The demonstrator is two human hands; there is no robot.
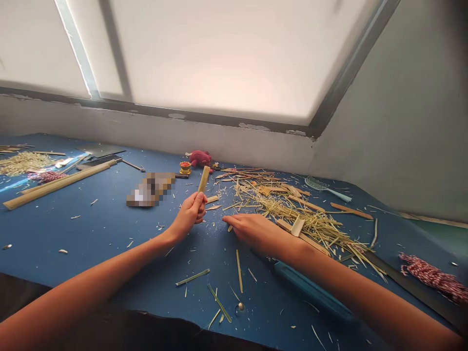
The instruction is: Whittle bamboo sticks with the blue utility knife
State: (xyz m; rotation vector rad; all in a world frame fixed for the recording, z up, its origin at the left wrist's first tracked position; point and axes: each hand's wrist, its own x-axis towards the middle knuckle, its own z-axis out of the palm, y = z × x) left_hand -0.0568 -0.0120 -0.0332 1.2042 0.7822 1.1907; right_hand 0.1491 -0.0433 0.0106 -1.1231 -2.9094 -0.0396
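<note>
1. Two hands on the table, folks: one left hand (190,214), one right hand (252,231)!
2. Just one bamboo piece (204,179) held up!
3. Two bundles of red-and-white twine on show: one bundle (433,277), and another bundle (46,176)!
4. A single hairbrush (323,185)!
5. Only one red plush toy (200,158)!
6. One small gold cup (185,168)!
7. And one blue tool handle (310,287)!

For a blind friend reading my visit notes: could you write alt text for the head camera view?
A person's left hand grips a short pale bamboo strip upright above a blue worktable, while the right hand rests beside a heap of straw-coloured bamboo shavings.
</note>
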